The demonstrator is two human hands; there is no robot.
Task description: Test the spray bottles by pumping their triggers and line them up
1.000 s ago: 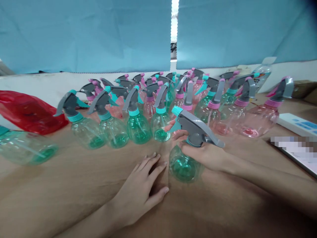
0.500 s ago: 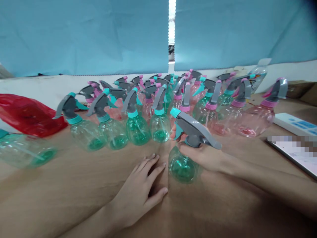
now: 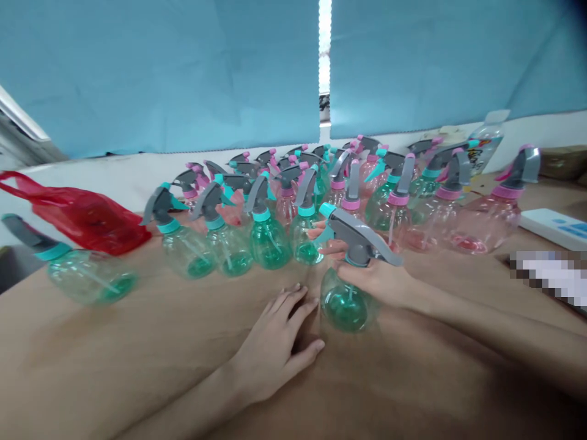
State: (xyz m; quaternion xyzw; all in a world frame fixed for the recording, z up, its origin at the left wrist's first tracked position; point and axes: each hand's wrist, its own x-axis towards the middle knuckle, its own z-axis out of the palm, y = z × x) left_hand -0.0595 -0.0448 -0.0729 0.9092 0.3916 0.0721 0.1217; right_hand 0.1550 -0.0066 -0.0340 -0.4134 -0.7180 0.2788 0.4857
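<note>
My left hand lies on the wooden table with its fingers spread and nothing in it. To its right stands a clear green spray bottle with a grey and turquoise trigger head. Behind the neck of that bottle is my right hand; its fingers show at the trigger side, apart and partly stretched out, and the thumb side lies against the neck. Just beyond, a row of green bottles and pink bottles stands upright, with several more behind.
At the left are a red plastic bag and a lone green spray bottle. A labelled clear bottle stands at the back right. A white box and a blurred-out phone lie at the right.
The view has swung left, so most things appear farther right. The fingers of my right hand have loosened and spread at the trigger. My left hand rests as before.
</note>
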